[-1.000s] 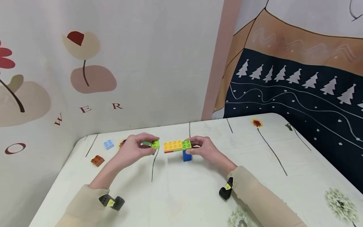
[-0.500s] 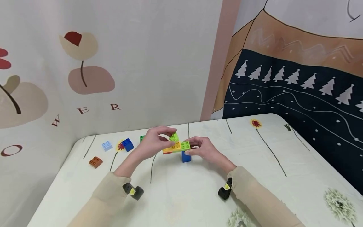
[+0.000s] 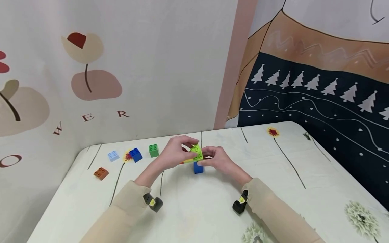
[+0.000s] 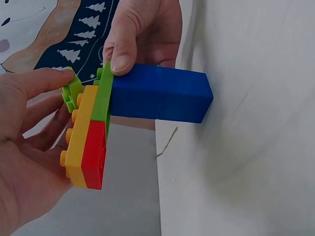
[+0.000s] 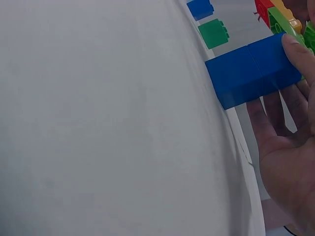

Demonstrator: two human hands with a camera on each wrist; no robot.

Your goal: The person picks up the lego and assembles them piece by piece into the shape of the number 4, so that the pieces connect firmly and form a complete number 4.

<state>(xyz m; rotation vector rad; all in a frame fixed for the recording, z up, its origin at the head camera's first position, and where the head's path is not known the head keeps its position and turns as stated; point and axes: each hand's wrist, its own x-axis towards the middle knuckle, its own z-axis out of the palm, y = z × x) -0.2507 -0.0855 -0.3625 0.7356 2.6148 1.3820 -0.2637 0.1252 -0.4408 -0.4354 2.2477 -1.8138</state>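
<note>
Near the middle of the table, my right hand [image 3: 221, 160] grips a toy-brick build by its right end. Its upright is a column of blue bricks [image 4: 160, 93]. On top lie a green brick [image 4: 102, 96] and a red brick [image 4: 93, 155], side by side, with a yellow brick [image 4: 80, 137] over them reaching out to the left. My left hand [image 3: 176, 153] pinches a lime green brick [image 4: 73, 91] between thumb and fingers. That brick is right above the build's right end, studs up in the head view, close beside my right fingertips.
Loose bricks lie to the left on the white table: a green one [image 3: 153, 150], a dark blue one [image 3: 135, 155], a light blue one [image 3: 113, 156] and an orange-brown one [image 3: 101, 173]. A printed curtain [image 3: 164, 67] hangs behind the table's back edge.
My left hand has carried the lime green brick rightward, from left of the build to over its right end. The loose green and dark blue bricks came into sight. My right hand stays put.
</note>
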